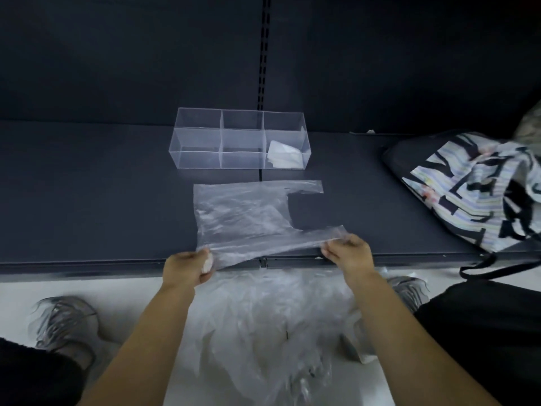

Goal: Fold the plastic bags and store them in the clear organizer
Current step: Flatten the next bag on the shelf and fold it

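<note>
From the head view, a clear plastic bag (243, 212) lies flat on the dark shelf (87, 194), its near edge lifted. The left hand (189, 268) pinches that edge at the left corner; the right hand (347, 251) pinches it at the right handle. Behind the bag stands the clear organizer (240, 140), with a folded bag (283, 158) in its right front compartment. More loose plastic bags (272, 326) pile on the floor below. A patterned tote (474, 189) rests at the shelf's right.
</note>
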